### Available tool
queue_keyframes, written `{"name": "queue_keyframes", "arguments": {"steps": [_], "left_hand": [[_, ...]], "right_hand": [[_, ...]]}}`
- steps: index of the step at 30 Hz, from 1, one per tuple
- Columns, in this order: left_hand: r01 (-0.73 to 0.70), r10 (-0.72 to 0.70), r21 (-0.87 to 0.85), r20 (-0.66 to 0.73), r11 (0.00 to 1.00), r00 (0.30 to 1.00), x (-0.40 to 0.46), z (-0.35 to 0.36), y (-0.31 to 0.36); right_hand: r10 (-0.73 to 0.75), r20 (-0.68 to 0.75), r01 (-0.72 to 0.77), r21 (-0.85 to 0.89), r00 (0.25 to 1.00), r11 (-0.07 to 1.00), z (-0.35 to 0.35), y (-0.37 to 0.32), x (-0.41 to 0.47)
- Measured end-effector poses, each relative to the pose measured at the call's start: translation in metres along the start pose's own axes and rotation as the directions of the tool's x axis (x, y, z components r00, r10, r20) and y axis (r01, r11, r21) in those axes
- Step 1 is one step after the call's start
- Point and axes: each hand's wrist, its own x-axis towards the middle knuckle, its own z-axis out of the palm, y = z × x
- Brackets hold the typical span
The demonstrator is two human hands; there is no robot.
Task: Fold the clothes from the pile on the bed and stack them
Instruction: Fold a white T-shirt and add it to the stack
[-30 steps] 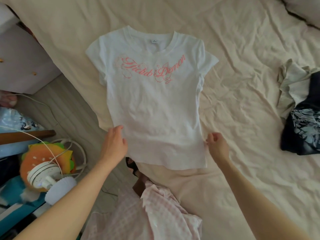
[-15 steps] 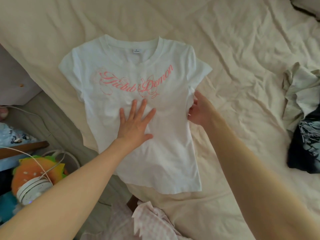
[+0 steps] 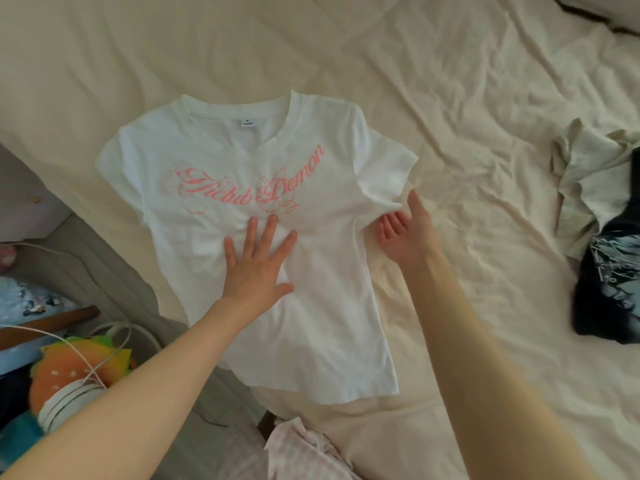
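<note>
We press the left hand (image 3: 258, 263), fingers spread, flat on the shirt (image 3: 311, 323); the right hand (image 3: 407, 233), relaxed, touches its side seam

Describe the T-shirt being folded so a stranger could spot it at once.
On the cream bed sheet, near its left edge, a white T-shirt lies flat, the left hand on its chest. Pink script lettering sets it apart from the dark printed garment at right.
</note>
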Motion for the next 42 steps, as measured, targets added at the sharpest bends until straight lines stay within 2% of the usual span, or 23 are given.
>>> {"name": "queue_keyframes", "arguments": {"steps": [2, 5, 7, 8, 9, 11, 12, 13, 14, 15, 16, 17, 20, 21, 23, 24, 25, 26, 29, 31, 35, 38, 42], "left_hand": [[0.003, -0.003, -0.001, -0.005, 1.000, 1.000, 0.000, -0.001, 0.001], [0.017, -0.020, -0.061, -0.046, 0.998, 0.999, -0.001, -0.007, 0.005], [0.027, -0.063, -0.231, -0.153, 0.972, 0.986, 0.001, -0.017, 0.009], [0.021, -0.102, -0.356, -0.209, 0.934, 0.973, 0.004, -0.024, 0.011], [0.008, -0.150, -0.497, -0.246, 0.868, 0.958, 0.008, -0.033, 0.013], [-0.013, -0.281, -0.825, -0.206, 0.565, 0.937, 0.019, -0.051, 0.014], [-0.001, -0.345, -0.954, -0.109, 0.299, 0.932, 0.024, -0.063, 0.013], [0.031, -0.373, -0.999, 0.024, 0.013, 0.928, 0.027, -0.075, 0.011], [0.057, -0.358, -0.973, 0.136, -0.222, 0.924, 0.031, -0.084, 0.007], [0.068, -0.331, -0.926, 0.200, -0.372, 0.922, 0.035, -0.090, 0.001], [0.079, -0.314, -0.905, 0.225, -0.418, 0.922, 0.039, -0.093, -0.005], [0.096, -0.315, -0.920, 0.227, -0.381, 0.921, 0.043, -0.097, -0.009], [0.153, -0.413, -0.988, 0.136, 0.008, 0.900, 0.059, -0.109, -0.015], [0.149, -0.443, -0.974, 0.059, 0.172, 0.895, 0.065, -0.113, -0.015], [0.115, -0.421, -0.894, -0.088, 0.433, 0.903, 0.077, -0.118, -0.012], [0.095, -0.387, -0.868, -0.118, 0.488, 0.914, 0.083, -0.122, -0.009], [0.079, -0.352, -0.868, -0.114, 0.491, 0.929, 0.089, -0.127, -0.005], [0.078, -0.322, -0.886, -0.083, 0.457, 0.943, 0.096, -0.131, -0.001], [0.124, -0.288, -0.950, 0.037, 0.287, 0.957, 0.116, -0.147, 0.011], [0.114, -0.277, -0.969, 0.050, 0.219, 0.959, 0.125, -0.152, 0.015], [0.040, -0.231, -0.978, -0.009, 0.206, 0.973, 0.132, -0.152, 0.025], [-0.009, -0.196, -0.976, -0.053, 0.219, 0.979, 0.134, -0.153, 0.032], [-0.032, -0.138, -0.971, -0.066, 0.235, 0.988, 0.132, -0.148, 0.033]], "right_hand": [[0.055, 0.038, -0.053, -0.049, 0.998, 0.997, 0.006, -0.009, 0.003], [0.049, -0.055, -0.060, -0.204, 0.997, 0.977, 0.017, -0.018, 0.000], [-0.141, -0.074, 0.120, -0.240, 0.987, 0.963, 0.022, -0.014, 0.001], [-0.321, -0.050, 0.299, -0.259, 0.946, 0.919, 0.026, -0.008, 0.001], [-0.543, 0.008, 0.508, -0.367, 0.840, 0.780, 0.028, 0.001, -0.001], [-0.811, 0.370, 0.796, -0.577, 0.453, 0.181, 0.029, 0.021, -0.008], [-0.756, 0.599, 0.841, -0.526, 0.264, -0.123, 0.027, 0.031, -0.012], [-0.609, 0.777, 0.843, -0.427, 0.157, -0.328, 0.023, 0.040, -0.015], [-0.424, 0.899, 0.823, -0.323, 0.112, -0.468, 0.018, 0.046, -0.014], [-0.248, 0.959, 0.794, -0.255, 0.136, -0.551, 0.011, 0.053, -0.015], [-0.127, 0.973, 0.768, -0.232, 0.195, -0.597, 0.003, 0.059, -0.015], [-0.090, 0.970, 0.748, -0.230, 0.224, -0.623, -0.005, 0.062, -0.016], [-0.303, 0.930, 0.754, -0.352, 0.211, -0.555, -0.022, 0.060, -0.019], [-0.426, 0.862, 0.751, -0.469, 0.275, -0.465, -0.024, 0.059, -0.021], [-0.520, 0.571, 0.634, -0.770, 0.635, -0.071, -0.022, 0.053, -0.021], [-0.417, 0.373, 0.487, -0.848, 0.829, 0.209, -0.019, 0.049, -0.021], [-0.237, 0.215, 0.305, -0.831, 0.948, 0.466, -0.016, 0.047, -0.019], [-0.044, 0.134, 0.130, -0.752, 0.990, 0.646, -0.013, 0.045, -0.017], [0.304, 0.112, -0.234, -0.414, 0.946, 0.880, 0.003, 0.040, -0.013], [0.341, 0.079, -0.321, -0.190, 0.937, 0.928, 0.015, 0.037, -0.012], [0.239, 0.014, -0.239, 0.073, 0.971, 0.968, 0.023, 0.035, -0.014], [0.121, -0.023, -0.119, 0.092, 0.992, 0.989, 0.021, 0.038, -0.017], [0.040, -0.056, -0.044, -0.068, 0.998, 0.997, 0.021, 0.046, -0.015]]}}
